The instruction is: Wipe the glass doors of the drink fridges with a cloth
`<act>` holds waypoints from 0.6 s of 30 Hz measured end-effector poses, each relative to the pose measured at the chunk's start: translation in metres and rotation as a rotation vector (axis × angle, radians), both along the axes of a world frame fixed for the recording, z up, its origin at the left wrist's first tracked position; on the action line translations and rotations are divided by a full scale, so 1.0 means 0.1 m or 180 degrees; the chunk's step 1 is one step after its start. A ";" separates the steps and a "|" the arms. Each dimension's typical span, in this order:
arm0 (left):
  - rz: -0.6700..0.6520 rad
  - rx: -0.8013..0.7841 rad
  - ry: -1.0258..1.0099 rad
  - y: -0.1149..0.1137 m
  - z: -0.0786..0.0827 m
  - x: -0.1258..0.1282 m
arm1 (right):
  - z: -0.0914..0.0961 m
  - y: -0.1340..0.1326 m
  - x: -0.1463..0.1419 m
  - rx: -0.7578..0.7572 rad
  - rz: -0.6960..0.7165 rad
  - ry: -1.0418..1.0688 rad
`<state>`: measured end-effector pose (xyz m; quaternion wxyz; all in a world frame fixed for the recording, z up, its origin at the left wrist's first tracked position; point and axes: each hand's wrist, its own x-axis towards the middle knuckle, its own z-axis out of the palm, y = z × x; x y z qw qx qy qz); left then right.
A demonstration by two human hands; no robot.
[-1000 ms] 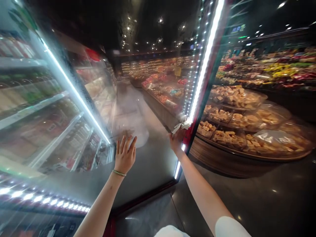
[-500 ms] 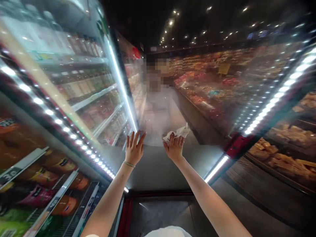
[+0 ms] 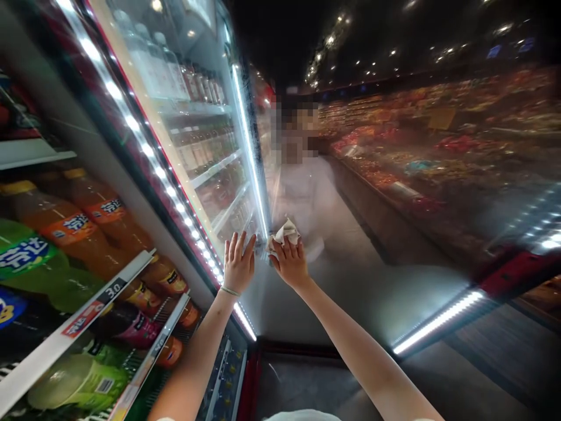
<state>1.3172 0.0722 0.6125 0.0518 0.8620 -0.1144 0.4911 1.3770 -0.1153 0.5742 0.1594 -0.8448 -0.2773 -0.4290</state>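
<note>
A misty glass door of a drinks fridge stands in front of me, framed by light strips. My left hand is stretched out at its left side, fingers spread and palm toward the glass, holding nothing. Just to its right, my right hand presses a crumpled whitish cloth to the pane under its fingers. I cannot tell whether the cloth is fabric or paper. Both arms reach forward from below.
On the left, fridge shelves hold orange soda bottles, green bottles and a price rail. A bright light strip edges the door. Through or in the glass appear a blurred person and heaped goods.
My right hand has moved left with the cloth, closer to my left hand. The view has turned left, bringing more soda bottles into sight. My left hand keeps its spread pose.
</note>
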 end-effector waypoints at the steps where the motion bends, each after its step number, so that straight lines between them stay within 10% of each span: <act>1: -0.0044 -0.0019 -0.0007 -0.02 0.02 0.01 | 0.03 -0.03 -0.01 -0.0049 0.0022 0.0012; 9: -0.0466 -0.0027 -0.0243 -0.64 0.34 0.20 | 0.53 -0.85 0.10 -0.0453 -0.0549 -0.0542; 18: -0.0771 0.0173 -0.0568 -1.76 0.87 0.48 | 1.08 -2.67 0.38 0.0331 -0.1265 -0.0519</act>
